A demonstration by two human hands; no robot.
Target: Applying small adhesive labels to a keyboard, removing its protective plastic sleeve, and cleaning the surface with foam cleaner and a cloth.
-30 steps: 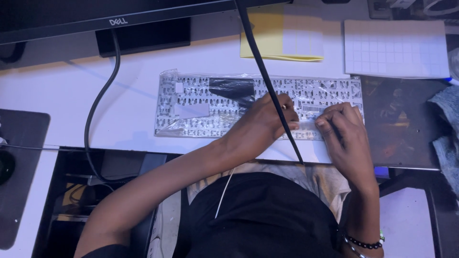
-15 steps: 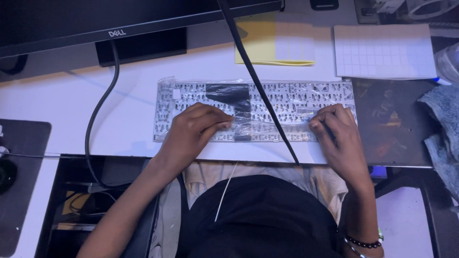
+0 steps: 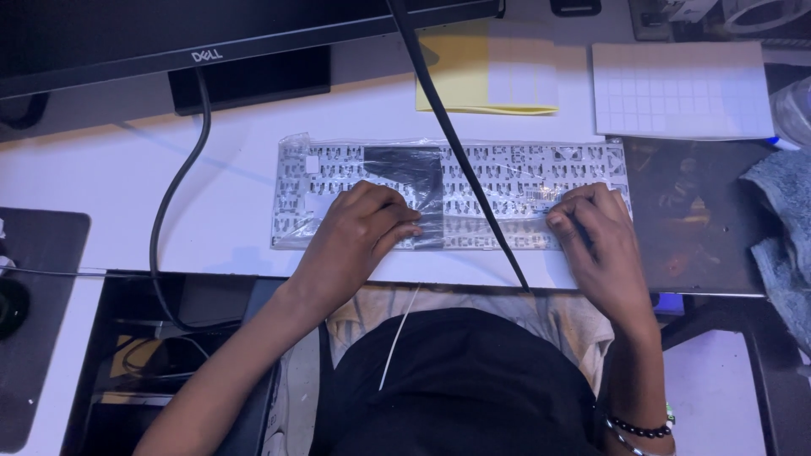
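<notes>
A flat keyboard part in a clear plastic wrap (image 3: 498,181) lies on the white desk (image 3: 110,194), with a black rectangular patch (image 3: 405,173) on its left half. My left hand (image 3: 359,232) rests on the lower left of the wrap, fingers curled against the black patch. My right hand (image 3: 596,232) presses on the lower right corner of the wrap, fingers bent down on the plastic. A thin black cable (image 3: 456,143) runs diagonally over the middle of the wrap.
A black monitor (image 3: 169,34) stands at the back left with a black cord (image 3: 173,194) dropping off the desk. A yellow sheet (image 3: 469,76) and a white gridded sheet (image 3: 680,89) lie behind. A dark mat (image 3: 701,219) and grey cloth (image 3: 781,219) sit right.
My left hand has moved left along the wrap, from beside the right hand to the black patch. The right hand has stayed at the lower right corner.
</notes>
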